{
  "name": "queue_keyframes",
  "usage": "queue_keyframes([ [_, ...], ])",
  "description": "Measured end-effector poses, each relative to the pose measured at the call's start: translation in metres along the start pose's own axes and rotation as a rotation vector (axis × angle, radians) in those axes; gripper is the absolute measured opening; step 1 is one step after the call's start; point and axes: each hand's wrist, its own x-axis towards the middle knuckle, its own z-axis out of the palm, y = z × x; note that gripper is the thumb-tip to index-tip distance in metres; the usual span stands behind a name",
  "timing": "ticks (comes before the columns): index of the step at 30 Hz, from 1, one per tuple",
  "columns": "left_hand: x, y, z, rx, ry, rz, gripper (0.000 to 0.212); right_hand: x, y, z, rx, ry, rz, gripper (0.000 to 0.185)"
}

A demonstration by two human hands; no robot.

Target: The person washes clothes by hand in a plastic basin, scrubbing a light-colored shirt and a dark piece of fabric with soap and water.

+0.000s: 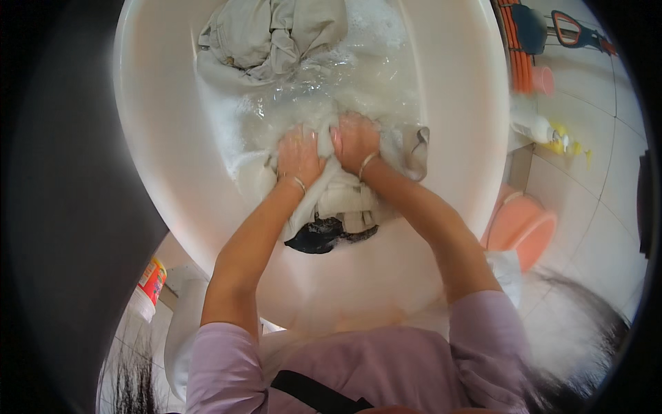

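Both of my hands press on a wet, light beige garment (341,194) in the soapy water of a white bathtub (460,129). My left hand (299,152) lies over the cloth, its fingertips in the water. Beside it, my right hand (356,137) is bent over the same cloth, fingers partly hidden by water. Whether either hand grips the fabric cannot be told. Black wet cloth (318,235) shows under the garment's near edge. Farther up the tub, a bunched pair of beige trousers (274,36) rises out of the foamy water.
The tub's walls curve round both arms. On the right are a pink basin (522,230), a white bottle (532,126), a small pink cup (543,80) and scissors (574,31) with dark and orange handles. A red and yellow container (151,279) stands at the lower left.
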Motion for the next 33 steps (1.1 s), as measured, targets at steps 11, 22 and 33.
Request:
queue_keyframes([
  [11, 0.033, 0.044, -0.13, -0.002, 0.052, 0.067, 0.035, 0.103, 0.024, -0.06, -0.067, 0.441, 0.282, 0.04],
  [22, -0.04, 0.022, -0.005, 0.018, 0.183, 0.057, 0.074, -0.043, 0.002, -0.006, 0.088, 0.318, -0.364, 0.029],
  [33, 0.059, 0.051, -0.146, -0.163, -0.058, -0.116, 0.052, 0.131, 0.014, -0.075, 0.342, -0.177, 0.486, 0.051],
])
